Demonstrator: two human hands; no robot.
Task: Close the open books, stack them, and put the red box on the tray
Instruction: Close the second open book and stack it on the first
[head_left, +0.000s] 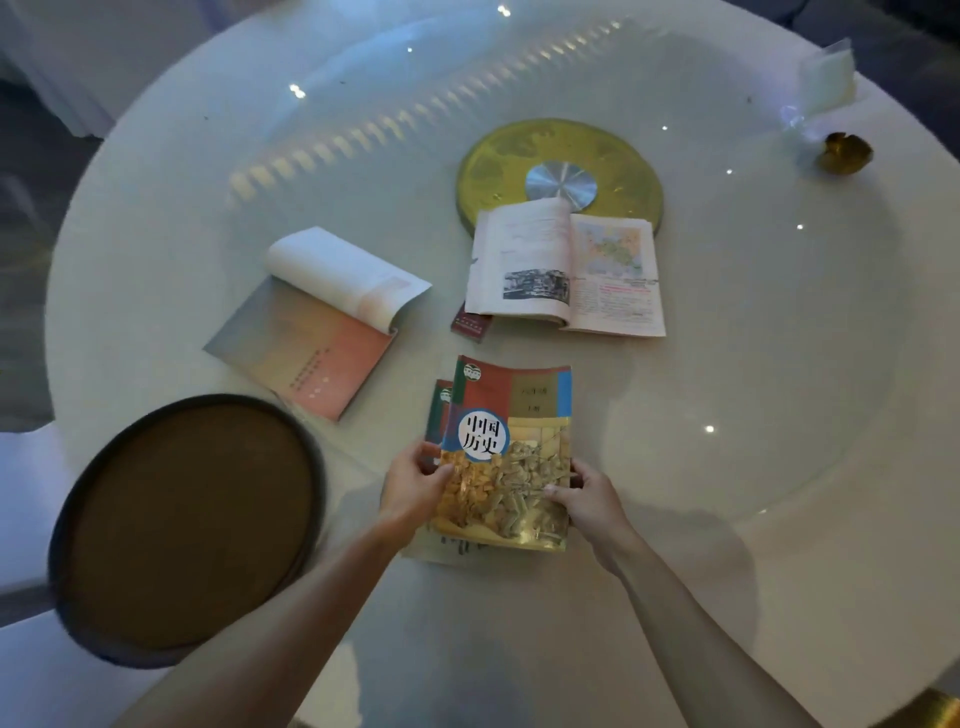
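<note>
One round white table (753, 364) fills the view, with one glass turntable over a single gold disc (519, 150) at its centre. One dark round tray (62, 545) sits at the near left edge, its brown floor bare.

Four books show. Two lie open: one pink-covered book (311, 353) left of centre with its pages curled back, and one illustrated book (566, 270) lying flat, its far edge overlapping the gold disc. Two are closed, near the person: a history textbook (511, 447) held over a second closed book (439, 410) of like cover, which peeks out on the left beneath it.

One red box (471, 325) lies on the table, partly hidden under the near left corner of the illustrated book, well apart from the tray.

The left hand (413, 486) grips the textbook's left edge, thumb on the cover; the right hand (587, 499) clasps its right edge likewise.

At the far right stand one clear packet (826, 78) and one small gold object (847, 151).
</note>
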